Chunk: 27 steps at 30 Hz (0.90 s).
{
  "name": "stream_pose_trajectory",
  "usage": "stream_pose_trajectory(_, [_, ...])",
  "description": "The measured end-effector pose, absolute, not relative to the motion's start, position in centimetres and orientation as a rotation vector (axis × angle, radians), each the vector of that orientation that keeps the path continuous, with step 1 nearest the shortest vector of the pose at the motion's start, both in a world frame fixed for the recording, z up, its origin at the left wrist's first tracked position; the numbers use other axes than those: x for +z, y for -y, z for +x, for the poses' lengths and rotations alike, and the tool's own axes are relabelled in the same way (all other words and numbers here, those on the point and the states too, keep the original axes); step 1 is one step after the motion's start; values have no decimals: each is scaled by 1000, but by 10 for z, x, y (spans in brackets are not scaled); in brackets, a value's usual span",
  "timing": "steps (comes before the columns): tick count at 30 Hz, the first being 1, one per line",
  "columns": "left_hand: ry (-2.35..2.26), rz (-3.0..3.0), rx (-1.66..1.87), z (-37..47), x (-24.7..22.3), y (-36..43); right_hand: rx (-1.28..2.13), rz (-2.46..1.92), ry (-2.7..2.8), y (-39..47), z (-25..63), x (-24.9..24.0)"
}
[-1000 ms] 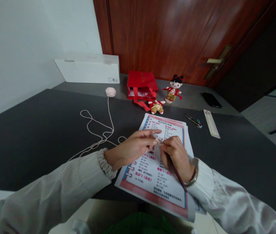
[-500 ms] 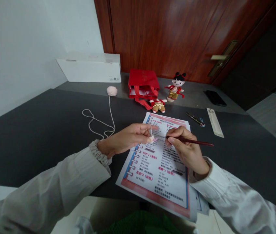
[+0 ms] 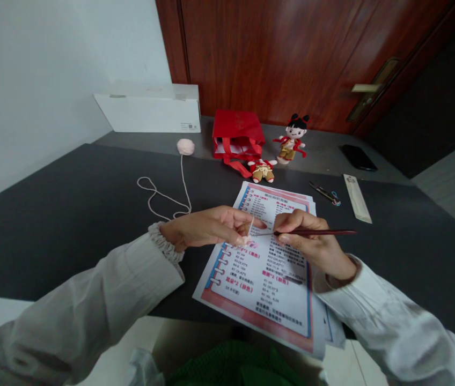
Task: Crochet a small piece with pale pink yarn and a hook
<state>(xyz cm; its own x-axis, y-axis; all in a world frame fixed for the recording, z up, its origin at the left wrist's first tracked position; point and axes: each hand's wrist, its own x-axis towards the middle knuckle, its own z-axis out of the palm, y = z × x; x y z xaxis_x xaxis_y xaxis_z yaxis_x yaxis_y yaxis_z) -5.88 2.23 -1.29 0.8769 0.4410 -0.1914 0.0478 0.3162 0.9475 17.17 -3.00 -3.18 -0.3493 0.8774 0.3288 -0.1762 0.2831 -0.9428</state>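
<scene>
My left hand (image 3: 215, 225) pinches a small pale pink crochet piece (image 3: 247, 239), with a strand of yarn held up over the index finger. Pink shows at the lower edge of the piece. In my right hand (image 3: 312, 241) is a crochet hook (image 3: 328, 232) with a dark red-brown handle, gripped like a pen. Its thin metal shaft points left and reaches the crochet piece. From the left hand the pale yarn (image 3: 163, 199) loops back across the table to a small yarn ball (image 3: 185, 147). Printed pattern sheets (image 3: 247, 316) lie beneath both hands.
At the back stand a white box (image 3: 151, 115), a red gift bag (image 3: 239, 128) and a crocheted doll (image 3: 291, 139), with a headless doll body (image 3: 262, 170) in front. To the right lie small scissors (image 3: 324, 193), a white packet (image 3: 357, 198) and a black phone (image 3: 358, 157).
The hook's tip has come left to the crochet piece, and its handle is now nearly level. My left hand has tipped slightly downward. The view has shifted a little.
</scene>
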Motion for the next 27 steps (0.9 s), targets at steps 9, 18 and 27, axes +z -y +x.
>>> stream_pose_trajectory(9, [-431,1293,211,-59,-7,-19,1523,-615,1392,28,171,-28])
stream_pose_trajectory(18, [-717,1511,576,-39,-1,-2,1605,-728,1033,32,151,-32])
stream_pose_trajectory(27, [-751,1545,549,-38,-13,-6,1416,-822,1194,32,150,-33])
